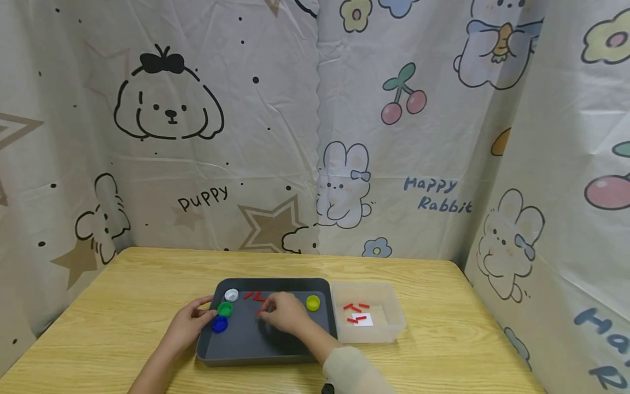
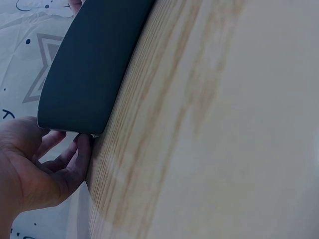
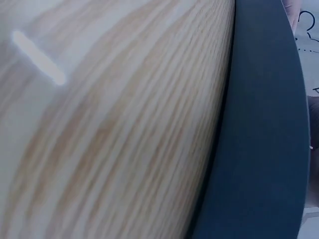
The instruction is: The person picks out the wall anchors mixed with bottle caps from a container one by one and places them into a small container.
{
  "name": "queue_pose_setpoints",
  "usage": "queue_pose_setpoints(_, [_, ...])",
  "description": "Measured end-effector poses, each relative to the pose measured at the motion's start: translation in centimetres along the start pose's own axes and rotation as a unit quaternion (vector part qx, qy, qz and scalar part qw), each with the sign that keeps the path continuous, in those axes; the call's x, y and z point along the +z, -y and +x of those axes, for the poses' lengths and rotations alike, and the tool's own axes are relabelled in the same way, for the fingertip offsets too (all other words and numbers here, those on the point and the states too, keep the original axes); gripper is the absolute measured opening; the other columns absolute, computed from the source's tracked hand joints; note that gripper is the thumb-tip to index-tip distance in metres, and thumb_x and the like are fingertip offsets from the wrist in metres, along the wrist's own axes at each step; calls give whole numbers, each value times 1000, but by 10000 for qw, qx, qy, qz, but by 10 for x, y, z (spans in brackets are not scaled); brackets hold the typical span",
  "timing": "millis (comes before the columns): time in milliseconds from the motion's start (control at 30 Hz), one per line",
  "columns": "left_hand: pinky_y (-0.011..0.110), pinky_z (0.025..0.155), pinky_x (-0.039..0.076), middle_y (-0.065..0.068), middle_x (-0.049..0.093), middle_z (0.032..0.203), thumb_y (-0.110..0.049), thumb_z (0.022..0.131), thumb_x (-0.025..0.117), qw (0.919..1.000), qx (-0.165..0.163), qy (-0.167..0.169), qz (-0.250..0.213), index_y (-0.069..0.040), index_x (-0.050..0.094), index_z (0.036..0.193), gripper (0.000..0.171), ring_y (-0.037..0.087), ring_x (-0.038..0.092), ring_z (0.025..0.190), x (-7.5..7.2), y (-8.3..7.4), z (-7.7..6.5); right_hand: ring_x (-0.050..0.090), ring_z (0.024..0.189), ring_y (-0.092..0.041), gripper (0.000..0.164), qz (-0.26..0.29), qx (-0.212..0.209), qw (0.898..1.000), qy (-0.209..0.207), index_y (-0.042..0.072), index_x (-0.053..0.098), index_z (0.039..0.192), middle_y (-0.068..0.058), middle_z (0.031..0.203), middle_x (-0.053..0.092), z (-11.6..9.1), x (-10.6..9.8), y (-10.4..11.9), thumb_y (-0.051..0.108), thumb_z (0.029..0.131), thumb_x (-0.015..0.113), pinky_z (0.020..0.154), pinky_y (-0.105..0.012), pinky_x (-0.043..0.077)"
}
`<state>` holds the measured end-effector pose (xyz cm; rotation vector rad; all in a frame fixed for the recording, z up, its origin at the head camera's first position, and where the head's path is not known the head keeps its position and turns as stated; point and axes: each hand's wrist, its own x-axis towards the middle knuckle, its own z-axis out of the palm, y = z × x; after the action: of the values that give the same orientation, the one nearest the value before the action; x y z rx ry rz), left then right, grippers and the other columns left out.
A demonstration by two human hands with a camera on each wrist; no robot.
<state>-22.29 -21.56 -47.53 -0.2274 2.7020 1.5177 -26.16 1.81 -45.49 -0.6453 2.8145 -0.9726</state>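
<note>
A dark grey tray [image 1: 266,355] lies on the table. My left hand [image 1: 189,323] holds its left side, thumb at the rim; in the left wrist view the fingers of my left hand [image 2: 45,169] bend against the tray's end wall [image 2: 84,74]. Over the tray's middle, my right hand [image 1: 286,313] pinches a small red stick [image 1: 258,313], mostly covered by the fingers. Just beyond it lie several loose red sticks [image 1: 249,295]. White [image 1: 231,295], green [image 1: 225,310] and blue [image 1: 220,324] bottle caps line the tray's left side, and a yellow cap [image 1: 313,303] lies at its right.
A translucent plastic box [image 1: 394,323] stands against the tray's right side, with several red sticks [image 1: 356,309] and a white paper piece [image 1: 364,322] inside. Wooden tabletop [image 1: 443,350] surrounds them. A printed curtain [image 1: 275,164] hangs behind and at both sides.
</note>
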Motion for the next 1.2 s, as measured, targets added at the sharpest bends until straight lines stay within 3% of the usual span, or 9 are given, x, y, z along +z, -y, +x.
queue_pose_setpoints(533, [37,78,51,24,60,113,-24,94,56,10000,-39,-7,34,-1,43,137,51,27,60,98,1,0,0,36,45,-3,4,241,-574,9980,133,15,70,82,10,54,45,-19,-24,3,19,84,68,46,-18,31])
queue_pose_setpoints(867, [36,78,50,23,61,111,-23,93,56,10000,-36,-2,12,0,43,136,50,26,60,98,2,1,0,35,43,-3,4,286,-569,9979,153,17,70,84,10,54,46,-29,-38,-2,21,84,69,43,-18,29])
queue_pose_setpoints(1200, [38,79,51,24,59,114,-25,94,55,9999,-103,31,39,-1,42,137,51,29,59,101,0,0,0,37,46,-3,6,-31,-639,9980,13,19,71,84,11,58,47,-38,-56,-6,24,84,69,45,-18,29])
